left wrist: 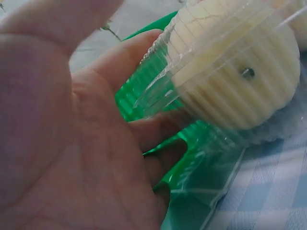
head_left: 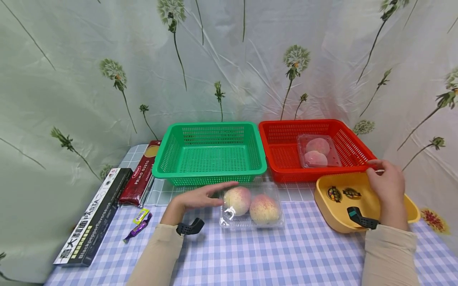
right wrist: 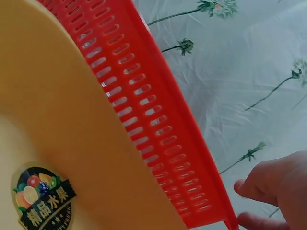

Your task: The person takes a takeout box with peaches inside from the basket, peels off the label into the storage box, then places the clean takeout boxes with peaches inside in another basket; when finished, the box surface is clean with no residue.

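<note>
A clear plastic clamshell (head_left: 252, 223) with two peaches (head_left: 264, 209) lies at the middle of the table. At its left side is my left hand (head_left: 200, 197), fingers extended along the back left corner; in the left wrist view the fingertips are right at the ribbed plastic. My right hand (head_left: 388, 182) reaches over the yellow bin (head_left: 365, 198) to the front right corner of the red basket (head_left: 286, 173). In the right wrist view, a thumb and a finger (right wrist: 254, 184) stand parted at that rim corner; I cannot tell whether they grip it.
Inside the red basket sits another clamshell with two peaches (head_left: 317, 147). A green basket (head_left: 211, 173) stands at the back, left of the red one. A pasta box (head_left: 96, 218), a red spaghetti pack (head_left: 142, 172) and two small wrapped sweets (head_left: 138, 226) lie on the left. A curtain hangs behind.
</note>
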Motion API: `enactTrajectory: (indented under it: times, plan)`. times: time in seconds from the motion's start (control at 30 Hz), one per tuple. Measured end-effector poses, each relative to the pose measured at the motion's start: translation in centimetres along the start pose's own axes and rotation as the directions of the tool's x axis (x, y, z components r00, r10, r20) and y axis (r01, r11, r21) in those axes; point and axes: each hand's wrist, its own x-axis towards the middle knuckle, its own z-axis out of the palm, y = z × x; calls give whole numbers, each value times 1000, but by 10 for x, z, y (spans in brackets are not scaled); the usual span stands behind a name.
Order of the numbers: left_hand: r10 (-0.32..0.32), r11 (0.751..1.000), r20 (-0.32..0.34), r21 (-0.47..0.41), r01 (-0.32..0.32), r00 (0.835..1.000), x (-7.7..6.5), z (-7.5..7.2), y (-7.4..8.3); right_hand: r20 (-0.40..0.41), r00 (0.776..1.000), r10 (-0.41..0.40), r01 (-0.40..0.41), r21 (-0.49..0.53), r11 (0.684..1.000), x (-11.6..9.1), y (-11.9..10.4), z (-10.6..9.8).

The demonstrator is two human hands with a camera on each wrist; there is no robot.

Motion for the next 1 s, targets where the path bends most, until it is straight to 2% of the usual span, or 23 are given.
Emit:
enactTrajectory:
  times: [0.1,0.2,0.4,0.53,0.7,0.9,1.0]
  plan:
    - [-18,999,-31,-30,17,999,2,3,3,-9,1000,-3,3,7,1000,0,1,3]
    - [-28,999,-64,-47,25,998,5,7,7,51,999,-4,3,22,1000,0,3,4]
    - [-9,994,-122,-108,-4,992,13,13,11,160,986,-55,42,85,996,3,13,9]
    - [-35,981,-108,-196,13,994,17,16,11,178,983,-43,14,164,986,5,18,13]
    - [-90,951,-63,-301,67,994,23,23,11,192,981,-24,-20,222,975,7,21,16]
    - [-183,931,-106,-337,138,977,28,30,14,185,982,-25,-20,240,971,7,21,17]
    - [-205,920,-107,-361,154,973,30,33,15,176,984,-26,-19,250,968,7,20,17]
